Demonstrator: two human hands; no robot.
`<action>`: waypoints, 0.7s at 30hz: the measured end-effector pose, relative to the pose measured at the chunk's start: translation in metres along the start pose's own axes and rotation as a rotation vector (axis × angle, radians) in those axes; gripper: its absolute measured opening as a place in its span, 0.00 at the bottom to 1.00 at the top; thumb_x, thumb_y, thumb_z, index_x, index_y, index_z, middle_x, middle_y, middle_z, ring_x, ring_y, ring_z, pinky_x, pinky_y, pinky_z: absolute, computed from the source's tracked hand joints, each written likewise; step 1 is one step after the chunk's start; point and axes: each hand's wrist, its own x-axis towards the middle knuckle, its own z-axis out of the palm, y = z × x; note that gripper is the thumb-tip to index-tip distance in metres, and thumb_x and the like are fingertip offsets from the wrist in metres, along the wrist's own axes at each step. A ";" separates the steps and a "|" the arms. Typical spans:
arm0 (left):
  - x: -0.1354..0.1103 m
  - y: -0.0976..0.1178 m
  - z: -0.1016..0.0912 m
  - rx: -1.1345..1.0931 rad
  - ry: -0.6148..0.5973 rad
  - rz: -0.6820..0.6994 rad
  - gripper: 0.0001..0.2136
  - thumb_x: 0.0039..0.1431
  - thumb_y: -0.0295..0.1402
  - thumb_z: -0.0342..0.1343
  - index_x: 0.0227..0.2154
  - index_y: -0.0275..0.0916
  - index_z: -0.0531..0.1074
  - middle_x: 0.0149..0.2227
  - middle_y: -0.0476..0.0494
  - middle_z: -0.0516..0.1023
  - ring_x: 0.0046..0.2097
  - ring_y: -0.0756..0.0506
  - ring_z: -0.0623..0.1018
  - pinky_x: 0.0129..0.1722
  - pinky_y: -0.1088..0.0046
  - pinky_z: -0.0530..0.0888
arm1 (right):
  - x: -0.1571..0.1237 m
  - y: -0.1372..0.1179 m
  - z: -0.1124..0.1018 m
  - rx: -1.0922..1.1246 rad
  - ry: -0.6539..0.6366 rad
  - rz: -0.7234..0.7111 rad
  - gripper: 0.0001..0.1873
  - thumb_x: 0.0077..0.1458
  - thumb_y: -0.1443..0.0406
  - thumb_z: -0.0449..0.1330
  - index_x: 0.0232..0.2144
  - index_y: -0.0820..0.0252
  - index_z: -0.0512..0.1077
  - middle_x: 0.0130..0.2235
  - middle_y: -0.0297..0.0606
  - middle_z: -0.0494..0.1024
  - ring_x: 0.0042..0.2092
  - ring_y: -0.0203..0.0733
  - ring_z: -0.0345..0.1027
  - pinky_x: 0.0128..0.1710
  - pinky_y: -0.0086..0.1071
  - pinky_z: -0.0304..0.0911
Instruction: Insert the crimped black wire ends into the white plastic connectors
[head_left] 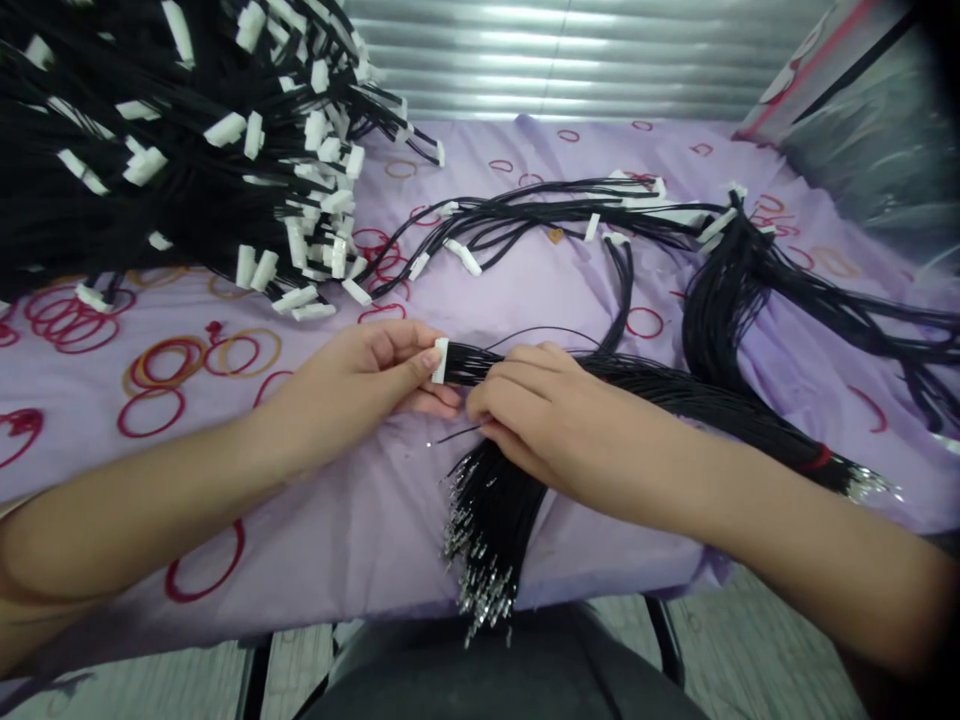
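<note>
Although a large heap of finished harnesses [172, 150] already lies at the far left of the purple cloth [315, 520], with a smaller spread of finished pieces [570, 215] toward the middle, the work appears well short of complete: a thick bundle of loose black wires [487, 520] with bare metal terminals hangs over the near edge, and another long bundle [750, 300] waits at the right.

The left hand [367, 375] is closed in a pinch on a white connector housing [440, 360], thumb below and fingertips [420, 355] on top, holding it upright just above the cloth. Several black wires run from the housing to the right. The right hand [525, 400] sits directly beside it, fingers curled shut over those wires close behind the housing; it seems to grip one thin wire [457, 434] whose tip shows beneath the knuckles, though the curled fingers hide the contact. Whether the housing is fully populated cannot be told from here.

Housing lies between both hands, touching the left fingertips, just beside the right.
</note>
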 end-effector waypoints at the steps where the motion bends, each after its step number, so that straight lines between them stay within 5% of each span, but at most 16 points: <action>1: 0.000 0.000 0.000 0.001 0.003 0.000 0.04 0.58 0.28 0.53 0.32 0.34 0.73 0.27 0.49 0.78 0.29 0.55 0.79 0.31 0.87 0.78 | 0.000 0.001 0.001 0.010 -0.002 -0.010 0.10 0.62 0.68 0.47 0.39 0.65 0.69 0.36 0.38 0.70 0.41 0.42 0.59 0.45 0.38 0.56; 12: -0.001 0.002 0.001 0.031 0.013 -0.014 0.04 0.57 0.29 0.55 0.33 0.35 0.74 0.30 0.48 0.80 0.30 0.55 0.79 0.32 0.87 0.78 | 0.002 0.004 0.000 0.099 -0.069 -0.006 0.11 0.61 0.64 0.52 0.32 0.63 0.71 0.35 0.38 0.71 0.42 0.41 0.59 0.45 0.38 0.53; 21: -0.002 0.000 -0.001 0.079 -0.033 0.017 0.07 0.58 0.33 0.54 0.35 0.37 0.74 0.32 0.49 0.80 0.32 0.55 0.78 0.34 0.87 0.76 | 0.006 -0.002 -0.008 0.288 0.129 0.214 0.04 0.58 0.71 0.52 0.33 0.66 0.67 0.31 0.34 0.71 0.31 0.32 0.61 0.35 0.28 0.55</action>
